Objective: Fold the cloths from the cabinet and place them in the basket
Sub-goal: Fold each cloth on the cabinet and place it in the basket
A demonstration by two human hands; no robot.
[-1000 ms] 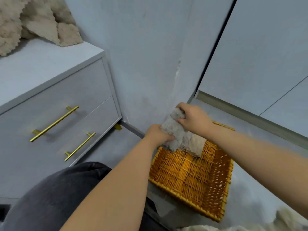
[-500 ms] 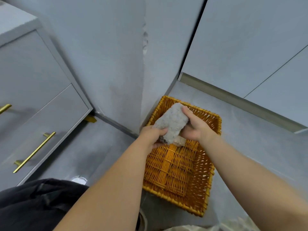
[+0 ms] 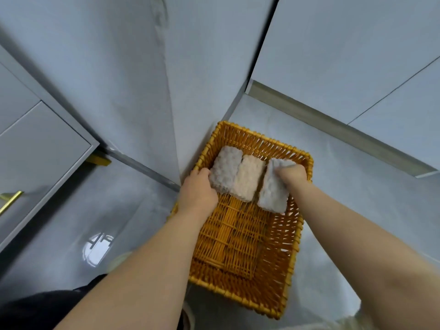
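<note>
An orange wicker basket (image 3: 281, 270) stands on the grey floor in a wall corner. At its far end lie three folded fluffy cloths side by side: a grey one (image 3: 226, 169) on the left, a beige one (image 3: 248, 178) in the middle, and a light grey one (image 3: 271, 194) on the right. My right hand (image 3: 291, 176) grips the light grey cloth from its right side, inside the basket. My left hand (image 3: 198, 191) is curled against the left grey cloth's near left edge, by the basket's left rim.
A grey drawer cabinet (image 3: 35, 163) with a brass handle (image 3: 9, 201) stands at the left. Grey walls meet just behind the basket, with a closed panel door at the right. A pale cloth edge (image 3: 352, 322) shows at the bottom right on the floor.
Both hands came down from above the basket into it with the light grey folded cloth. It now lies beside two other cloths at the far end. My view tilted further downward.
</note>
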